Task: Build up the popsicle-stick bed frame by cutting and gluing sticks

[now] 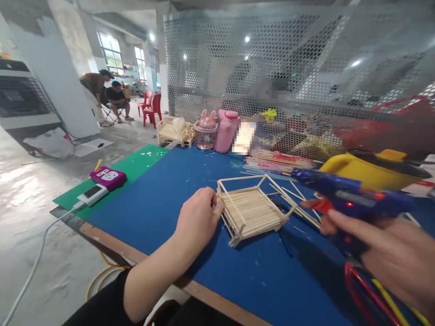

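My left hand (200, 213) is closed on the left side of a small wooden-stick frame (253, 210), which has a slatted floor and a raised rail around it. The frame rests slightly tilted on the blue tabletop (146, 190). In my right hand (377, 244) is a blue glue gun (353, 194) with a red trigger and a lit red light; its nozzle points left, above and to the right of the frame. Motion blurs this hand a little. Loose wooden sticks (299, 203) lie behind the frame, partly under the gun.
Along the back stand a second stick model (175, 131), a pink bottle (227, 131), a pink rabbit-eared container (206, 131) and a yellow pot (360, 170). Bundled sticks (278, 163) lie before a perforated metal screen (204, 68). A purple device (108, 178) sits left. Two people are farther off.
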Motion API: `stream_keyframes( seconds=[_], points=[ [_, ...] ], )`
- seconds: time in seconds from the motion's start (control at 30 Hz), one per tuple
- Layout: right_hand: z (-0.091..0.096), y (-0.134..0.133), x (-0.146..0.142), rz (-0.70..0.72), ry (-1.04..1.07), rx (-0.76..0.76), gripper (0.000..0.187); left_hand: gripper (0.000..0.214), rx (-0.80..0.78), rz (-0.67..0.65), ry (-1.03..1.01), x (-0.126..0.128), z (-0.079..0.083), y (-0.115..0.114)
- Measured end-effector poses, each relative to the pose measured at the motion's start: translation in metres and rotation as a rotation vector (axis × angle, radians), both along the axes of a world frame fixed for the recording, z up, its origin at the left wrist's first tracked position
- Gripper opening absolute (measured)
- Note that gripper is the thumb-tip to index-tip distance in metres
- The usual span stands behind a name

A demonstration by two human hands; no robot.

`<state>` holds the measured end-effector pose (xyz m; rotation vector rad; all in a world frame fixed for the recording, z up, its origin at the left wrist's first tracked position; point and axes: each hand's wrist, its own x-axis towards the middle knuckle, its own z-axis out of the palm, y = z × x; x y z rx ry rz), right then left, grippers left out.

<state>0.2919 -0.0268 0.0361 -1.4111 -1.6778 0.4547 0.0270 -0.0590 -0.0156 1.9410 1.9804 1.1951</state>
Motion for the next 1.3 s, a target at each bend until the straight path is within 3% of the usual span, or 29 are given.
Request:
stream_keyframes(
  seconds=[0.13,0.3,0.6,1.3],
  points=[
    [-0.012,-0.026,-0.047,0.166,0.284,-0.350,0.041,0.017,-0.005,0.005,-0.048,0.000,-0.002,-0.004],
    [-0.030,-0.026,-0.067,0.298,0.551,-0.631,0.040,0.018,-0.118,-0.026,-0.146,0.002,-0.007,-0.024],
    [-0.043,-0.022,-0.069,0.371,0.660,-0.704,0.033,0.009,-0.189,-0.120,-0.318,0.007,-0.027,-0.037],
    [-0.046,-0.021,-0.072,0.378,0.679,-0.696,0.035,0.009,-0.229,-0.142,-0.351,0.005,-0.028,-0.038]
  ],
)
